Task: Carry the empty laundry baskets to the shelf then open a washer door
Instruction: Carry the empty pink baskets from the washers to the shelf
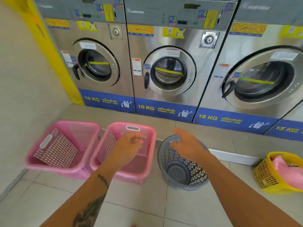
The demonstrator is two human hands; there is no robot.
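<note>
Now your left hand (129, 148) is curled loosely over the right-hand pink mesh plastic basket (148, 161), gripping nothing; your right hand (188, 145) spreads at the grey round perforated basket's (183, 171) rim. Both baskets sit on the tiled floor (139, 202) before closed steel washers (167, 71).

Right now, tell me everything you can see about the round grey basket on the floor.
The round grey plastic laundry basket sits on the tiled floor in front of the washers, right of the two pink baskets. It tilts toward the camera, showing a solid dark bottom and walls pierced with leaf-shaped holes. It looks empty. The right hand rests on its far rim; whether the hand grips it is unclear.
</note>
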